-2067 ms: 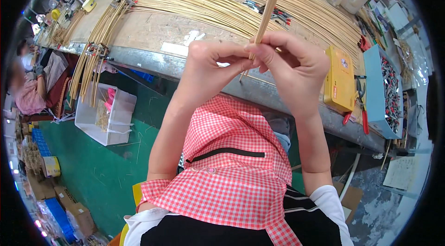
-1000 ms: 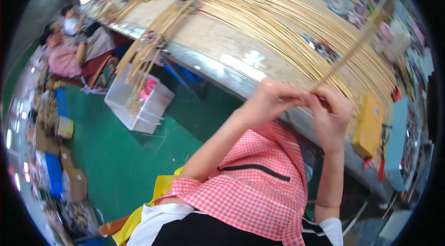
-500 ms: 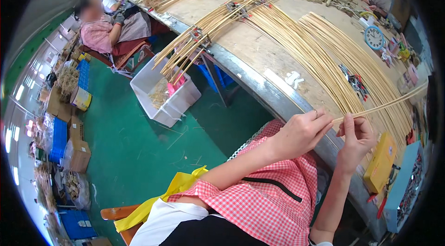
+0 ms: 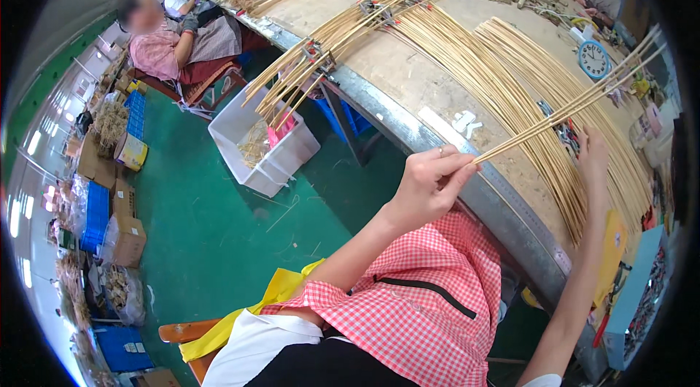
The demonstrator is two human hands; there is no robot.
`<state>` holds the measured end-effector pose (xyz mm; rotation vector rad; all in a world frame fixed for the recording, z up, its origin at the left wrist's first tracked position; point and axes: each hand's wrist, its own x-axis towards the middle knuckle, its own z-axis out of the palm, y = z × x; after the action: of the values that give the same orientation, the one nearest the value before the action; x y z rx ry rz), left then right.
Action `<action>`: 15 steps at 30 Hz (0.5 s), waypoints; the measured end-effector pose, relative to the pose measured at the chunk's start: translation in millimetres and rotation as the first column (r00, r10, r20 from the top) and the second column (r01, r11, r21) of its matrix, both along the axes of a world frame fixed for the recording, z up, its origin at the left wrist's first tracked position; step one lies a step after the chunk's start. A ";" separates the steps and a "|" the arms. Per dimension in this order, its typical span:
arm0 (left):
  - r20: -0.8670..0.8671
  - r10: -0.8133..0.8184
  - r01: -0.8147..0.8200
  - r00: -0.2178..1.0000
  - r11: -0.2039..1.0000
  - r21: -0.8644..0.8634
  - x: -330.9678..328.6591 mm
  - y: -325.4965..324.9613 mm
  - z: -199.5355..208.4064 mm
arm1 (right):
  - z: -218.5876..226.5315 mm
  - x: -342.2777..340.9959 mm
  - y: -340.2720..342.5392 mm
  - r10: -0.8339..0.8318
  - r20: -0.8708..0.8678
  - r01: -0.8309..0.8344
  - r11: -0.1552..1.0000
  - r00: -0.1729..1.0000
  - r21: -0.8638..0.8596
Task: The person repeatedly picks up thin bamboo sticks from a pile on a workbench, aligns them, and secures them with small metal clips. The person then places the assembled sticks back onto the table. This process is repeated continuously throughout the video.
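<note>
My left hand [image 4: 435,181] is closed in a pinch around the near ends of a few thin tan sticks [image 4: 543,124]. These sticks slant up to the far right, above the table, and their far ends fan apart. Over the right side of the table, my right hand [image 4: 593,157] is at the edge of a small heap of metal clips [image 4: 566,136] with red and dark parts. Its fingers are bent together, and what is between them cannot be made out. Beneath the held sticks lies a long row of similar sticks [image 4: 481,73].
Clipped stick bundles [image 4: 321,59] overhang the table edge above a white bin [image 4: 266,161]. A metal ruler [image 4: 503,194], a blue clock [image 4: 593,59], a yellow box [image 4: 611,245] and a light-blue box of clips [image 4: 642,299] are on the table. Co-workers sit at far left and far right.
My right hand has let go of the sticks and moved up to the clip heap. My left hand has shifted left with the sticks, whose far ends now point higher.
</note>
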<state>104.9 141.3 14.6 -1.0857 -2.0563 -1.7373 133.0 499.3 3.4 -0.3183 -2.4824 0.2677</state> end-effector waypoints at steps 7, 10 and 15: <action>0.036 -0.052 0.051 0.998 0.998 0.029 0.9 1.8 -3.8 | -53.8 -13.9 57.6 -0.130 0.221 0.104 0.987 0.967 0.125; 0.105 -0.052 0.050 0.993 0.999 0.020 4.0 -1.6 -3.7 | -42.1 -11.7 46.8 -0.141 0.211 0.122 0.987 0.967 0.101; 0.137 -0.091 0.085 0.986 0.995 0.054 3.0 2.4 -3.9 | -63.9 -3.0 85.3 -0.135 -0.025 0.135 0.991 0.991 0.014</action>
<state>107.9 143.7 10.7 -1.0849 -2.0636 -1.9466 130.0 584.6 -60.5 -0.4716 -2.4249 0.1946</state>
